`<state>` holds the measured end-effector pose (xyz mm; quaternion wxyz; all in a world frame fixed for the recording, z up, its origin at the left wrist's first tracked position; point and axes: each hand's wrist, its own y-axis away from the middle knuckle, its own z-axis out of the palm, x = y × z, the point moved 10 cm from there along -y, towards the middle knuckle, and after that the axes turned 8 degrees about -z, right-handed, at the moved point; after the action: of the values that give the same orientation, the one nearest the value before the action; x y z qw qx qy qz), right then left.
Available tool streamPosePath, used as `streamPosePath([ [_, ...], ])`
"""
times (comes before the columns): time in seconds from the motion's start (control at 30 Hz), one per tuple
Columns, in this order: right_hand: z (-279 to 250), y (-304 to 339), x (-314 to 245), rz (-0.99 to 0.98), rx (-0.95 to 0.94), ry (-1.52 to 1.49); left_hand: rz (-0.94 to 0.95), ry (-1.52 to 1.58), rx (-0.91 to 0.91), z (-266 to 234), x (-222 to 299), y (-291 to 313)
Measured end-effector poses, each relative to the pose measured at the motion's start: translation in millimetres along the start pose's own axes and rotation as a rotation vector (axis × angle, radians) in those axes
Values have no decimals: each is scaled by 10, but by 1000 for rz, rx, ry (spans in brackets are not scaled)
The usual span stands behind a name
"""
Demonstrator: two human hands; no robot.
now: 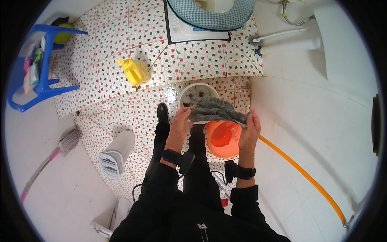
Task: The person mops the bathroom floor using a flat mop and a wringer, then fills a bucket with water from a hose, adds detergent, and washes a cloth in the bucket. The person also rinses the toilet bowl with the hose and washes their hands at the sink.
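A dark grey cloth (217, 110), bunched and damp-looking, is stretched sideways between my two hands. My left hand (180, 121) pinches its left end, and my right hand (251, 128) grips the right end. Below the cloth stands a white bucket (182, 95) of sudsy water with dark bits in it; the cloth hides the bucket's near part. Close to my right hand is an orange bucket (224, 152) with a red-orange dipper (221, 135) inside. Both my wrists wear black bands.
A yellow jug (134, 72) stands on the speckled tile floor. Beyond is a toilet (238, 20) with a padded cover. At the left are a blue stool (47, 60), a mop (68, 142) and a white bin (117, 153). An orange hose (303, 172) runs along the right wall.
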<state>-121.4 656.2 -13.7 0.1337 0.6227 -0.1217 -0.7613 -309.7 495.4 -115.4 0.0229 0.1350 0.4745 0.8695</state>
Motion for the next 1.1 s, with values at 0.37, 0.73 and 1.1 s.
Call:
streamPosePath([
  [0.37,65,97,-874,-107,35,-84,72,-57,-165,332,310,226],
  [0.73,423,461,-801,-1,-160,-316,17,-404,-28,-16,201,292],
  [1.1,328,1114,-495,-144,-130,567,65,-254,-54,-703,877,498],
])
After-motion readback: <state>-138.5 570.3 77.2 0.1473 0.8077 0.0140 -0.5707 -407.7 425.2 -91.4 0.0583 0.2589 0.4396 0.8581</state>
